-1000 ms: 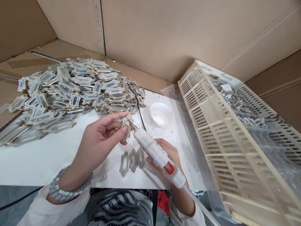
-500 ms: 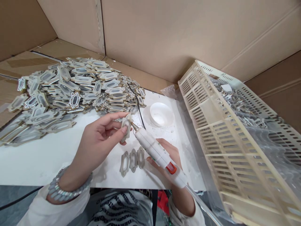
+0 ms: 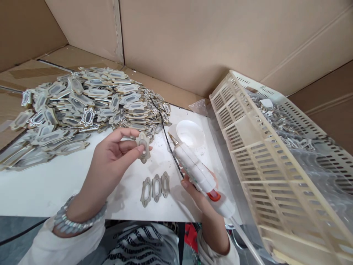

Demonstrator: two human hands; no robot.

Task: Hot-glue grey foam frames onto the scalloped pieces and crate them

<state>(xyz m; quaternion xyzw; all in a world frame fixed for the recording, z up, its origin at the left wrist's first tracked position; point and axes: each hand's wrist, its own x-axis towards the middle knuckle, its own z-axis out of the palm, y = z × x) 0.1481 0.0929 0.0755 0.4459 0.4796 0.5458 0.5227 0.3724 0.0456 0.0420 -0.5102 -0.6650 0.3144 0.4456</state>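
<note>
Between thumb and fingers, my left hand (image 3: 114,156) pinches a small ornate metal frame (image 3: 143,149) above the white table (image 3: 121,197). My right hand (image 3: 200,195) is wrapped round a white glue gun (image 3: 195,167) with a red-orange trigger. The gun's metal tip points up and left, apart from the held frame. Below, three similar frames (image 3: 156,187) lie side by side in a row on the table. A clear glue stick (image 3: 246,241) sticks out of the gun's rear end.
A large pile of metal frames (image 3: 93,99) covers the back left. Behind the gun sits a white bowl (image 3: 190,133), with a black cable (image 3: 165,132) beside it. At right stands a cream slatted crate (image 3: 256,158) holding metal parts. Cardboard walls (image 3: 176,44) enclose the back.
The glue gun has moved right and slightly down with my right hand, away from the held frame. My left hand has shifted slightly left, and the frame in it has turned.
</note>
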